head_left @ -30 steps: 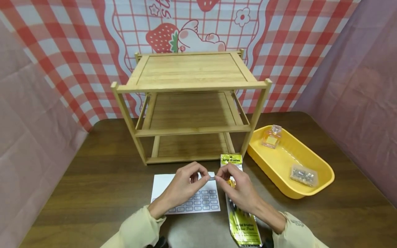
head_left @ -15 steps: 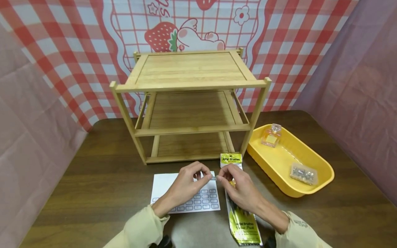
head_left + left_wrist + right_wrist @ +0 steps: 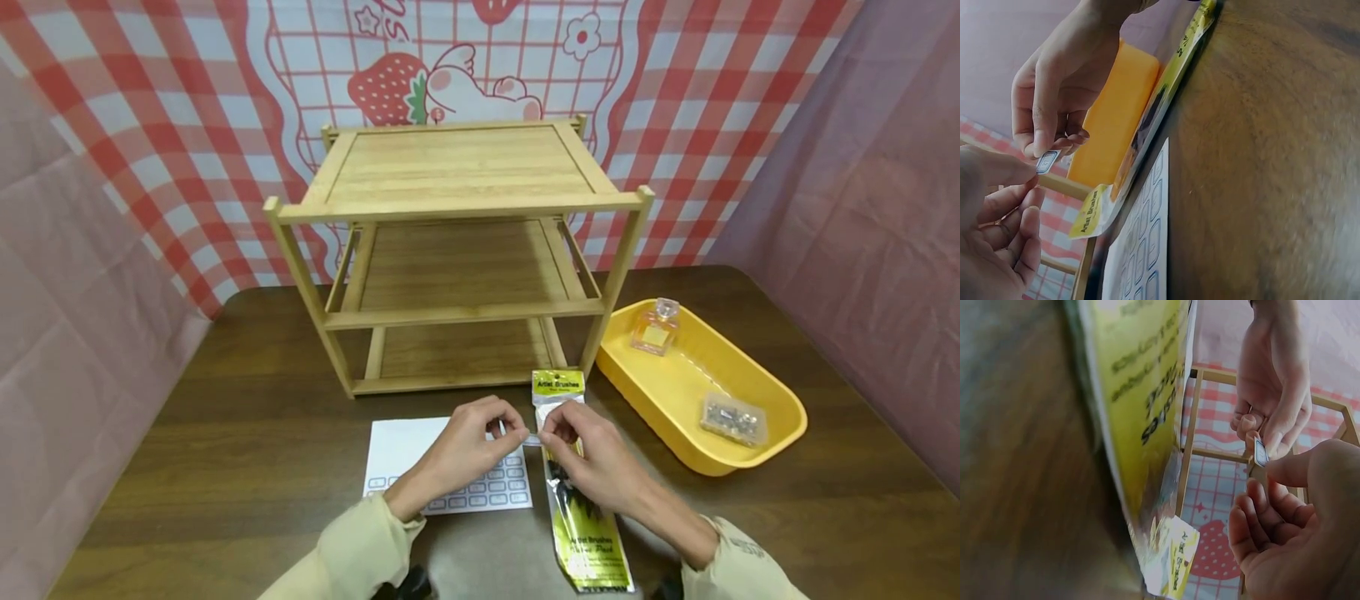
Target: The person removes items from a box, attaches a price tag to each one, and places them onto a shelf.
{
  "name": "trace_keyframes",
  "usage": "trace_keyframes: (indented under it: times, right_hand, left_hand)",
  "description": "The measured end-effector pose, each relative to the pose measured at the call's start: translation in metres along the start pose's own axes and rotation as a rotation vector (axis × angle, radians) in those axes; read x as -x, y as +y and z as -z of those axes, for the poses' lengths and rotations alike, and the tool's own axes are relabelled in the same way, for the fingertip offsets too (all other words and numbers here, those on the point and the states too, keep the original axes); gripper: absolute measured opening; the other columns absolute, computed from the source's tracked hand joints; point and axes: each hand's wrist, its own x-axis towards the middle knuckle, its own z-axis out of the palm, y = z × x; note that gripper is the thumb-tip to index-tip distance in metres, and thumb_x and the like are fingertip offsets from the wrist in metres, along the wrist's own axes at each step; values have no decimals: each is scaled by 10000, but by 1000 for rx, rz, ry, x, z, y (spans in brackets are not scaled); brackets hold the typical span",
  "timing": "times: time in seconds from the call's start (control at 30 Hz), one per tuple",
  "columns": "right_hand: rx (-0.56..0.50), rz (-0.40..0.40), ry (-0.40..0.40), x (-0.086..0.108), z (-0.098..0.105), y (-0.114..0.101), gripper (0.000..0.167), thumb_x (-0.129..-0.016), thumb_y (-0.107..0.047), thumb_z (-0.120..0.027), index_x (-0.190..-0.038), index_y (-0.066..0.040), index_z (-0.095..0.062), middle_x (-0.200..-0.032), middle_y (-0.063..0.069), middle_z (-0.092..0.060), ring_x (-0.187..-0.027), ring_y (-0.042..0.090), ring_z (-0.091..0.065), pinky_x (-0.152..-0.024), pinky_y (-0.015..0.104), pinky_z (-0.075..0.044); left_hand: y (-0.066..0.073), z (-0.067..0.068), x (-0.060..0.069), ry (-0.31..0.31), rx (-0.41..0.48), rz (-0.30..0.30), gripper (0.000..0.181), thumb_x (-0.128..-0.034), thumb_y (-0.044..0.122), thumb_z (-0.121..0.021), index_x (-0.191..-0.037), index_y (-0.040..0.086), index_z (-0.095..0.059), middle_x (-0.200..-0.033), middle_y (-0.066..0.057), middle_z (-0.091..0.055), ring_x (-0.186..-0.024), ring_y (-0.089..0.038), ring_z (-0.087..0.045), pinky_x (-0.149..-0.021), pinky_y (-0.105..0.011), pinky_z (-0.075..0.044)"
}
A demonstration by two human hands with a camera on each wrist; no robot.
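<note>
Between my two hands a small white sticker label (image 3: 532,440) with a blue printed frame is stretched, one end in each. My left hand (image 3: 472,443) pinches its left end between thumb and finger, as the left wrist view shows on the label (image 3: 1047,162). The other end is pinched by my right hand (image 3: 600,458). Beneath the left hand lies a white label sheet (image 3: 405,446) with rows of blue-framed labels, partly hidden. Under the right hand is a yellow-green pack of artist brushes (image 3: 596,554). The print on the held label is too small to read.
A three-tier wooden rack (image 3: 465,312) stands behind the hands. To the right, a yellow tray (image 3: 675,408) holds a perfume bottle (image 3: 656,327) and a clear box of small metal pieces (image 3: 733,420). The brown tabletop (image 3: 225,467) extends to both sides.
Both hands have shifted a little to the right together with the label, from over the sheet's edge to beside the brush pack. More of the label shows between the fingers.
</note>
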Motion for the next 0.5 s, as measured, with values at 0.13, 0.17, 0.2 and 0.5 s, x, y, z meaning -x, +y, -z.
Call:
trace_keyframes:
  times: [0.13, 0.17, 0.2, 0.5]
  right_hand:
    - [19, -34, -33, 5, 5, 2, 200, -915, 27, -726, -931, -146, -629, -879, -108, -570, -789, 43, -559, -678, 249, -551]
    - [16, -40, -38, 6, 5, 3, 195, -917, 25, -725, -932, -145, -631, -882, -108, -572, -793, 43, -559, -682, 250, -551]
    - [13, -44, -42, 7, 6, 3, 193, -918, 22, -726, -930, -145, -631, -880, -109, -573, -792, 43, -559, -678, 248, -548]
    - [-5, -77, -68, 14, 11, 6, 231, -899, 55, -727, -911, -148, -617, -856, -113, -559, -768, 37, -553, -647, 241, -538]
  left_hand:
    - [-1, -6, -2, -26, 1, 1, 39, -945, 87, -716, -910, 94, -732, -846, 64, -615, -761, -62, -556, -657, -228, -512]
    - [-2, -7, -3, -34, 3, 2, 39, -944, 87, -717, -909, 88, -734, -843, 62, -617, -757, -57, -556, -652, -225, -512]
    - [-2, -9, -3, -39, 4, -1, 40, -943, 85, -717, -907, 80, -735, -840, 58, -619, -752, -54, -555, -648, -222, -513]
    - [-2, -18, -6, -75, 0, -2, 48, -942, 80, -728, -898, 61, -735, -835, 51, -633, -745, -40, -551, -658, -211, -514]
